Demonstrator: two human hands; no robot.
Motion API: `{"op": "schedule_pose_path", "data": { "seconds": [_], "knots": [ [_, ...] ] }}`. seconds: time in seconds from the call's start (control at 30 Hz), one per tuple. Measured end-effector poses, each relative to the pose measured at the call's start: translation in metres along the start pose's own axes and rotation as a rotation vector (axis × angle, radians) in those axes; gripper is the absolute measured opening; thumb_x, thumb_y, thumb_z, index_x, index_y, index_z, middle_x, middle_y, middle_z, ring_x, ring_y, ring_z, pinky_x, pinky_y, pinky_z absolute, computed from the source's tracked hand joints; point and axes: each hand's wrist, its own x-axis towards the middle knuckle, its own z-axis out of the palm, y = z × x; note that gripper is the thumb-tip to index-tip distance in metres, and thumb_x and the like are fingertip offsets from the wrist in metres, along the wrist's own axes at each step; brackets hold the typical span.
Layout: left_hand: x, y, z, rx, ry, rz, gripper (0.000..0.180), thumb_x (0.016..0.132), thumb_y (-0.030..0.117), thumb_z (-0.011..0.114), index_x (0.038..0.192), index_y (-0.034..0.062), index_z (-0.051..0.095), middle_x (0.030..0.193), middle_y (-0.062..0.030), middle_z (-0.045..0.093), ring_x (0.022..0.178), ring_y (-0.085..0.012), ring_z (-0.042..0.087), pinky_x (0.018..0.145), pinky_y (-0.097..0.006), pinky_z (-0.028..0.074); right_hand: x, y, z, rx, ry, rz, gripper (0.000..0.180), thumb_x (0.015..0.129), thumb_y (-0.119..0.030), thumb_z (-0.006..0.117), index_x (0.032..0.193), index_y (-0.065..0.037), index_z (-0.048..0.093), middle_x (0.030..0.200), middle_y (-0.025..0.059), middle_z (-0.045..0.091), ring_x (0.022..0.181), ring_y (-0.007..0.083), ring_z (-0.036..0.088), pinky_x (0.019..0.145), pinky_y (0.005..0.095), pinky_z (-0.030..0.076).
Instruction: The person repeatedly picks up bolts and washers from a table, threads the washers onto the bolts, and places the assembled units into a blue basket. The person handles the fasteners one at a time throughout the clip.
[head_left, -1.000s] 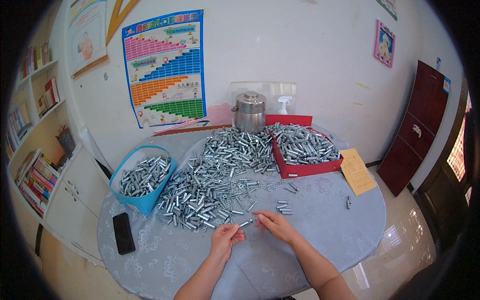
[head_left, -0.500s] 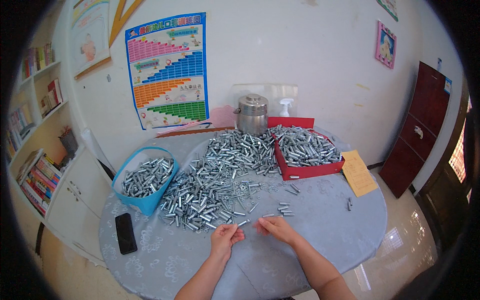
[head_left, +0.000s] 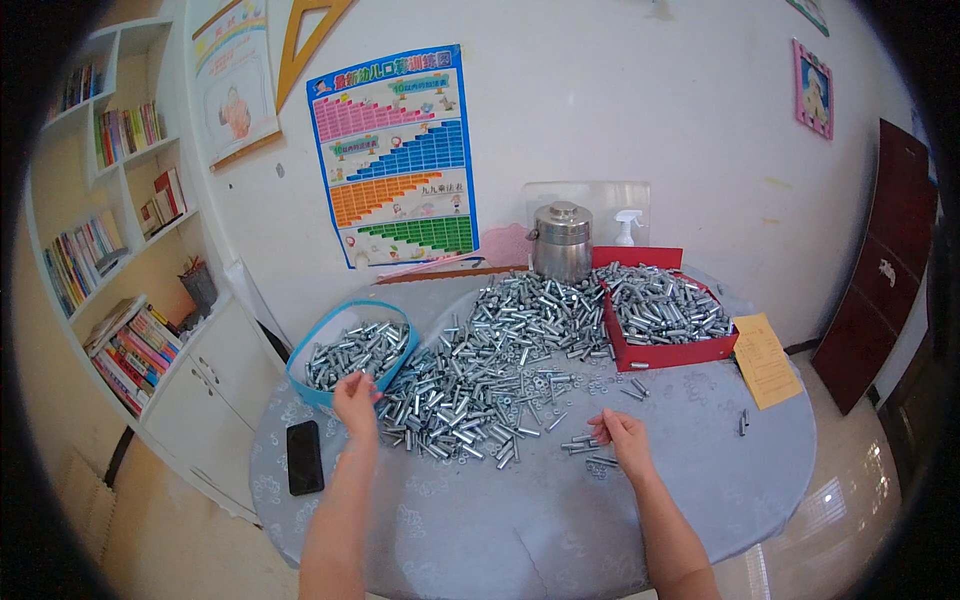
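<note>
My left hand [head_left: 356, 402] is at the near rim of the blue basket [head_left: 297, 378], its fingers loosely bent and slightly apart, with no bolt visible in them. Silver expansion bolts [head_left: 362, 350] fill the basket. Farther right, my right hand [head_left: 622, 437] hovers over a few loose metal sleeves [head_left: 580, 445] on the cloth, fingers curled together; what they hold, if anything, is hidden. Between my hands and beyond them spreads a large heap of bolts [head_left: 450, 395], with small washers and nuts [head_left: 540, 385] scattered at its right side.
A red box [head_left: 680, 353] heaped with bolts stands at the back right, beside a steel canister [head_left: 563, 250] and a white spray bottle [head_left: 627, 228]. Yellow paper [head_left: 768, 362] lies at the right edge. A black phone [head_left: 304, 457] rests at the left on the grey tablecloth [head_left: 450, 530].
My left hand has moved left from the table's middle to the blue basket; the bolt it held is no longer visible. My right hand has shifted to the loose sleeves. The view has turned left.
</note>
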Motion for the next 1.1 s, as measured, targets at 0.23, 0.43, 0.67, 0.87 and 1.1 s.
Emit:
{"op": "schedule_pose_path", "data": {
  "seconds": [0.23,0.43,0.67,0.87,1.1],
  "knots": [
    [-0.016,0.026,0.012,0.557,-0.268,0.415,0.025,0.072,0.006,0.064,0.097,0.0050,0.063,0.092,-0.0091,0.063,0.081,-0.0184,0.057,0.070,-0.030,0.044,0.000,0.001,-0.007,-0.019,0.041,-0.005,0.037,0.091,-0.031,0.046,0.085,0.000,0.065,0.069,0.0010,0.059,0.061,0.0060,0.050,0.056,0.0202,0.040],
    [-0.135,0.021,0.046,0.695,-0.802,0.616,0.010,0.066,0.013,0.069,0.070,0.0055,0.063,0.075,-0.0081,0.060,0.078,-0.0259,0.053,0.070,-0.035,0.041,0.006,0.006,-0.016,-0.013,0.124,-0.005,0.036,0.091,-0.030,0.046,0.086,0.000,0.065,0.069,0.0012,0.059,0.060,0.0061,0.049,0.054,0.0203,0.039],
    [-0.184,0.012,0.066,0.834,-0.853,0.590,0.019,0.063,0.015,0.071,0.070,0.0025,0.059,0.072,-0.0119,0.056,0.076,-0.0298,0.052,0.068,-0.039,0.041,0.018,0.022,-0.042,-0.128,0.204,-0.019,0.028,0.087,-0.025,0.052,0.087,-0.001,0.065,0.069,0.0028,0.060,0.064,0.0077,0.053,0.058,0.0226,0.042],
    [-0.190,0.011,0.068,0.872,-0.779,0.463,0.018,0.063,0.009,0.070,0.071,0.0013,0.056,0.074,-0.0153,0.057,0.075,-0.0329,0.052,0.067,-0.041,0.042,0.011,0.023,-0.042,-0.611,0.042,-0.031,0.018,0.077,-0.019,0.060,0.088,-0.006,0.066,0.077,0.0080,0.064,0.072,0.0193,0.060,0.065,0.0303,0.047],
    [-0.188,-0.004,0.062,0.691,-0.718,0.346,0.023,0.066,0.010,0.069,0.086,0.0015,0.062,0.068,-0.0084,0.057,0.067,-0.0213,0.054,0.061,-0.033,0.043,-0.002,-0.001,-0.023,-0.901,-0.205,-0.157,0.016,0.071,-0.020,0.064,0.083,-0.010,0.067,0.085,0.0089,0.063,0.081,0.0255,0.059,0.069,0.0350,0.047]
  ]
}}
